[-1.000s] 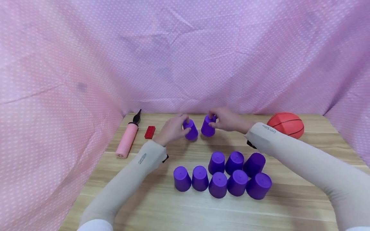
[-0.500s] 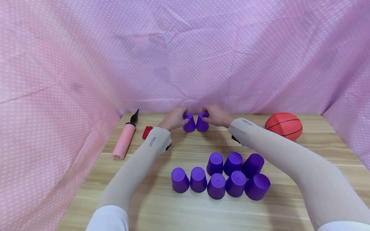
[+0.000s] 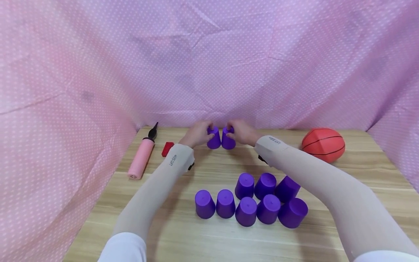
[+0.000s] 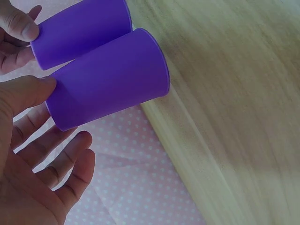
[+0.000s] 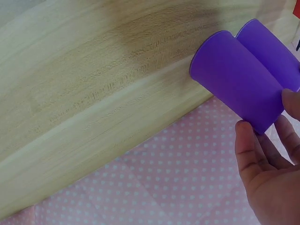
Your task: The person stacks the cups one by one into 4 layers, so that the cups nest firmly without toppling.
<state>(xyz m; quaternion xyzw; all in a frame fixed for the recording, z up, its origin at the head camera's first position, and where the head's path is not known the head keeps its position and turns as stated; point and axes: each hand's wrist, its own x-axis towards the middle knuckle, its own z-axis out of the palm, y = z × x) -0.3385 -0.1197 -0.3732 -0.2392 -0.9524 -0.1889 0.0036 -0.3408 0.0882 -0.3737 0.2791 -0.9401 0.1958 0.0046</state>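
Note:
Two purple plastic cups stand upside down, side by side near the back edge of the table. My left hand [image 3: 198, 133] pinches the left cup [image 3: 214, 141] near its closed top, thumb on the near side. On the right cup [image 3: 228, 142], my right hand [image 3: 243, 132] has the same kind of pinch. In the left wrist view the held cup [image 4: 110, 79] overlaps the other one, and the left hand's outer fingers spread loosely below. The right wrist view shows the right hand's cup [image 5: 236, 79] with its rim toward the wooden tabletop.
Several more upside-down purple cups [image 3: 246, 211] stand in two rows nearer the front. At the left lie a pink hand pump [image 3: 141, 159] and a red toy brick [image 3: 167, 149]. A red ball with black lines [image 3: 323, 144] is at the back right. Pink dotted cloth [image 3: 209, 72] hangs behind the table [image 3: 183, 240].
Both hands have moved their cups back toward the cloth, the right one also leftward, so the cups now stand closer together. Over the last half second little has moved.

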